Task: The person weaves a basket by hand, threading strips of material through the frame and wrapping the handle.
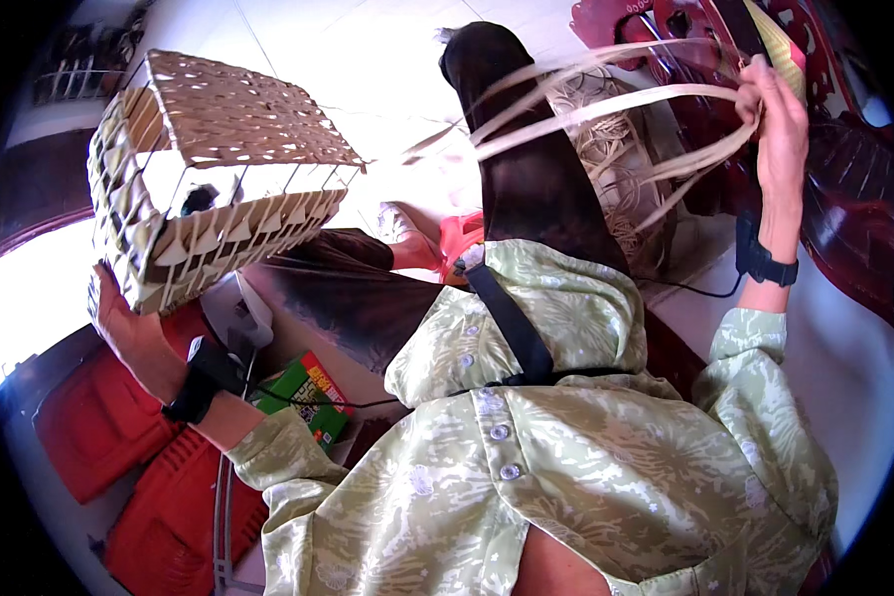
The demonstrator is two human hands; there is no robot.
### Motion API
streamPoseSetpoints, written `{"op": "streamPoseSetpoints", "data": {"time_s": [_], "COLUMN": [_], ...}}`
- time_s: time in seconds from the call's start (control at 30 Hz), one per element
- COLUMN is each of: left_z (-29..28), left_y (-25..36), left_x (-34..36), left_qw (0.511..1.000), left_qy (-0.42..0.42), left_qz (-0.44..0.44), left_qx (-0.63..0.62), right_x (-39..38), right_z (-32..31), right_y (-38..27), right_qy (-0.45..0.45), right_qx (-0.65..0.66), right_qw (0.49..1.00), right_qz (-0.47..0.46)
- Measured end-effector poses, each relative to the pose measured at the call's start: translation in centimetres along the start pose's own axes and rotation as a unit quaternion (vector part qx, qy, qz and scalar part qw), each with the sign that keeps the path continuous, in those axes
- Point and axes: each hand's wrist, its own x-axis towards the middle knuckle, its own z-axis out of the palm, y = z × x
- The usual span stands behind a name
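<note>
Woven basket (pixel 253 114), one: at our left, lower corner gripped in left hand (pixel 134 333). Pale strips (pixel 606 107), looped: pinched in right hand (pixel 775 111). We best keep strips flat (twists likely snag), basket steady.

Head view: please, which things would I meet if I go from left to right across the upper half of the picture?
Woven basket → foot → pink-red item → heap of pale strips → right hand.
</note>
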Motion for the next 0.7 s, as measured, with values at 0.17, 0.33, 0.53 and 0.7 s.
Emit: {"op": "streamPoseSetpoints", "data": {"time_s": [0.17,0.33,0.53,0.7], "left_z": [1.0,-5.6,-11.2,-9.3], "left_y": [-1.1,-2.5,-7.0,-6.7], "left_x": [-2.6,-2.6,-1.6,-2.4], "left_qw": [0.974,0.924,0.918,0.788], "left_qy": [-0.138,-0.134,-0.076,-0.147], "left_qz": [0.041,0.050,0.048,0.194], "left_qx": [0.173,0.355,0.387,0.566], "right_x": [-3.7,-3.3,1.4,3.0], "right_z": [4.7,7.7,-3.5,-11.7], "right_y": [2.2,5.8,10.5,9.4], "right_qy": [-0.188,-0.183,0.088,0.166], "right_qx": [-0.124,-0.163,-0.314,-0.466], "right_qw": [0.968,0.965,0.941,0.855], "right_qz": [0.116,0.093,0.091,0.157]}}
